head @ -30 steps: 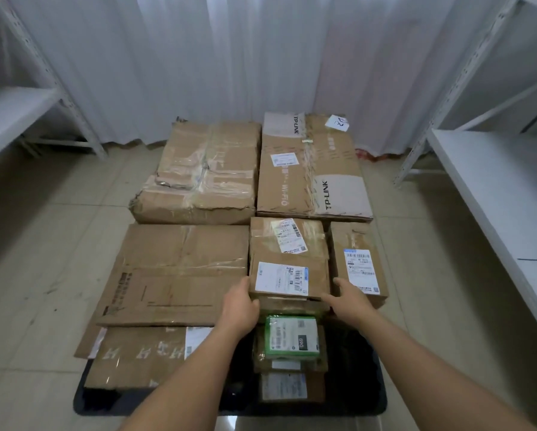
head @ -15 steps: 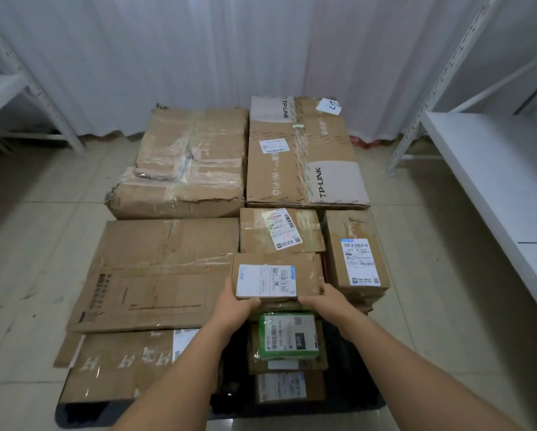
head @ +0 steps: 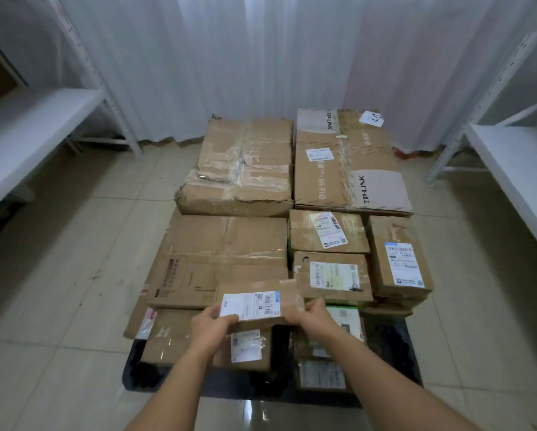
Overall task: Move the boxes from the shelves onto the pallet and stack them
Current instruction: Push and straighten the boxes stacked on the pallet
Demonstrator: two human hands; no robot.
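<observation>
I hold a small flat cardboard box with a white label (head: 262,303) above the near part of the black pallet (head: 391,346). My left hand (head: 212,326) grips its left end and my right hand (head: 312,315) grips its right end. It hangs over the large flat box (head: 217,259) and a smaller labelled box (head: 248,349) at the near left. To the right lie a labelled box (head: 332,278) and another (head: 327,231) behind it. Several cardboard boxes cover the pallet, among them a big TP-LINK box (head: 348,163) at the far right.
White metal shelves stand on both sides: one on the left (head: 27,126) and one on the right (head: 515,163). A white curtain (head: 245,57) hangs behind the pallet. The floor around it is pale tile (head: 74,275).
Both hands lifted the small labelled box off the right-hand stack and carried it left and toward me. A labelled box that lay beneath it now shows. The view has shifted.
</observation>
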